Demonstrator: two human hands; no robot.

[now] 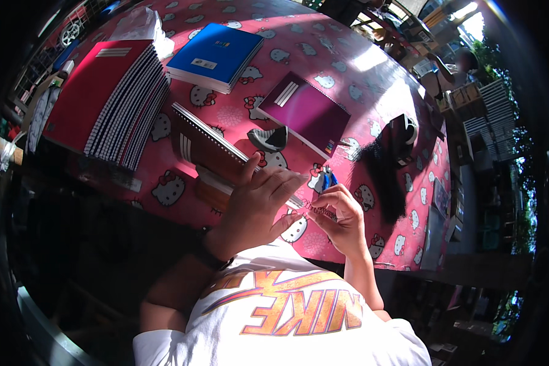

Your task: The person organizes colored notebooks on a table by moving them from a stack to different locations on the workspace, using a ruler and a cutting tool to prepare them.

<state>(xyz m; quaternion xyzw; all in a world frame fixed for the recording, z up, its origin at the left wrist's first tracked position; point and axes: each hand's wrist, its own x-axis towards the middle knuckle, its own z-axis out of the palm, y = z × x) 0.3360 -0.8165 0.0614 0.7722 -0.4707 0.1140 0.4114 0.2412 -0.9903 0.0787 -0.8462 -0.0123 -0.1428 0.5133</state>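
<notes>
A dark brown spiral notebook (pixel 210 146) stands tilted in front of me, its wire binding along the upper edge. My left hand (pixel 259 198) grips it near the right end, thumb up against the cover. A loose length of spiral wire (pixel 324 211) sticks out past the notebook's right end. The fingers of my right hand (pixel 343 221) are pinched on that wire. A blue-handled tool (pixel 329 178) shows just above my right fingers; whether it is in the hand or on the table I cannot tell.
A tall stack of red notebooks (pixel 113 97) stands at left, with blue notebooks (pixel 216 55) behind. A purple notebook (pixel 305 113) lies ahead, near a grey ribbed object (pixel 268 139). A black bristly bundle (pixel 384 177) is at right. The pink patterned tablecloth (pixel 229 116) covers the table.
</notes>
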